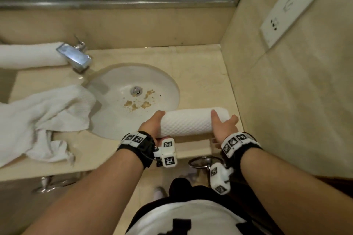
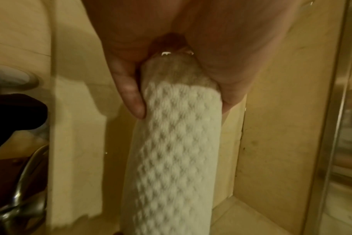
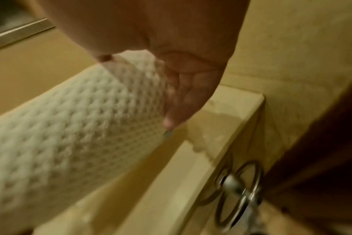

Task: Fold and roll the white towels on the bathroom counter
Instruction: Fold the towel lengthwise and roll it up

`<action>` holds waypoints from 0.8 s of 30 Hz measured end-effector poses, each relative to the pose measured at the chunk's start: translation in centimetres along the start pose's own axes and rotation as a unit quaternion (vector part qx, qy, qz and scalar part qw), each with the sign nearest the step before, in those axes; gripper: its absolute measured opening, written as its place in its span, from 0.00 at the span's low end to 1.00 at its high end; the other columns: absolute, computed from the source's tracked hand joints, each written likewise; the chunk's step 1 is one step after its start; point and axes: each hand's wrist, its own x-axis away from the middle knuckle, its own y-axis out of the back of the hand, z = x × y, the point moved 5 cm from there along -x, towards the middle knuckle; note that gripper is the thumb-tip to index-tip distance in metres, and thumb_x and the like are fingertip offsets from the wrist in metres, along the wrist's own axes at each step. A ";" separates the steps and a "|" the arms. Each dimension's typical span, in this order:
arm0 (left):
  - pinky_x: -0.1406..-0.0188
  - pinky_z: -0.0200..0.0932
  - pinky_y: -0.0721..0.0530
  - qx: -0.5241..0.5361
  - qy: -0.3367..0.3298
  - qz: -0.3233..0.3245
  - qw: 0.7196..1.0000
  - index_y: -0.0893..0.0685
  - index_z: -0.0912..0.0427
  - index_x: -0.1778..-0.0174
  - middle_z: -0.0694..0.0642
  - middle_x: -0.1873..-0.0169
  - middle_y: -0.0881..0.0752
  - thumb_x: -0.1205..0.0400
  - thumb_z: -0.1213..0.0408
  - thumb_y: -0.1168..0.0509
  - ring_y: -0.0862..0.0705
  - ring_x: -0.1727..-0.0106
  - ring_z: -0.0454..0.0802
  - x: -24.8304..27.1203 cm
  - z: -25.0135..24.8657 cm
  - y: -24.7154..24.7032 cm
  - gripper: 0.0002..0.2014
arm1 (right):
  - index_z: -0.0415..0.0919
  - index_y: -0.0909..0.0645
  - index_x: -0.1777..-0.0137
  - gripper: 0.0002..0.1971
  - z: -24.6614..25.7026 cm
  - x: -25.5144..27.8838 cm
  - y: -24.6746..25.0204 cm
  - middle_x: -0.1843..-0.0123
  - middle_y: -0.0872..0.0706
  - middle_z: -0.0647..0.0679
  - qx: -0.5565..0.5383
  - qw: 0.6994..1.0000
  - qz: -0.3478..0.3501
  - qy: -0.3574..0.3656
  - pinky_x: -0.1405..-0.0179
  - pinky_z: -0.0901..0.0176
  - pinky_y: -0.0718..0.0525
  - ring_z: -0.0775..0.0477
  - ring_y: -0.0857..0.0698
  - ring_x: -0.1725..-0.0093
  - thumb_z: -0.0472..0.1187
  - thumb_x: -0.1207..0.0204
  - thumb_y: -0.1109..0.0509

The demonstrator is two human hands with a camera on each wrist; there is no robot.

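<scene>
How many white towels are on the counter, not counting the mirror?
3: a rolled towel held between both hands at the front right, a loose towel left of the sink, another roll behind the faucet.

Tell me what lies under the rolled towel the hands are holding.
Under the rolled towel shows the counter front edge and part of the sink rim. The left hand and right hand cover its ends; the underside itself is hidden.

rolled towel point(image 1: 186, 123): white, waffle weave | counter point(image 1: 202, 74): beige marble | faucet point(image 1: 75, 56): chrome
</scene>
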 end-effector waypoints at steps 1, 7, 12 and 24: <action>0.75 0.47 0.14 -0.002 -0.005 0.007 1.000 0.17 0.62 0.41 0.65 0.52 0.10 0.24 0.48 0.24 0.12 0.61 0.63 0.4 -0.1 0.8 0.24 | 0.53 0.51 0.16 0.50 -0.1 0.4 -0.8 0.37 0.17 0.38 -0.098 0.994 0.032 -0.033 0.53 0.37 0.10 0.33 0.12 0.48 0.75 0.31 0.33; 0.68 0.44 0.18 0.011 -0.021 0.059 0.998 0.17 0.61 0.43 0.61 0.68 0.13 0.17 0.49 0.31 0.15 0.71 0.57 3.8 -1.3 6.7 0.18 | 0.46 0.28 0.28 0.48 2.2 3.2 -4.0 0.36 0.17 0.38 -0.333 0.921 0.193 -0.066 0.53 0.33 0.10 0.33 0.13 0.42 0.59 0.47 0.11; 0.65 0.49 0.23 0.095 -0.026 0.042 0.994 0.18 0.61 0.47 0.61 0.68 0.17 0.22 0.49 0.27 0.19 0.69 0.58 6.1 -1.3 13.1 0.19 | 0.47 0.19 0.39 0.29 4.0 7.0 -7.1 0.39 0.13 0.43 -0.257 0.926 0.276 -0.018 0.41 0.45 0.16 0.42 0.15 0.39 0.58 0.36 0.17; 0.70 0.45 0.15 0.159 -0.098 -0.035 0.982 0.15 0.58 0.37 0.62 0.50 0.11 0.25 0.47 0.24 0.11 0.56 0.59 10.4 -2.0 24.7 0.25 | 0.36 0.18 0.40 0.20 7.5 14.2 -14.6 0.42 0.12 0.37 -0.196 0.915 0.350 0.047 0.40 0.45 0.13 0.37 0.14 0.41 0.45 0.27 0.21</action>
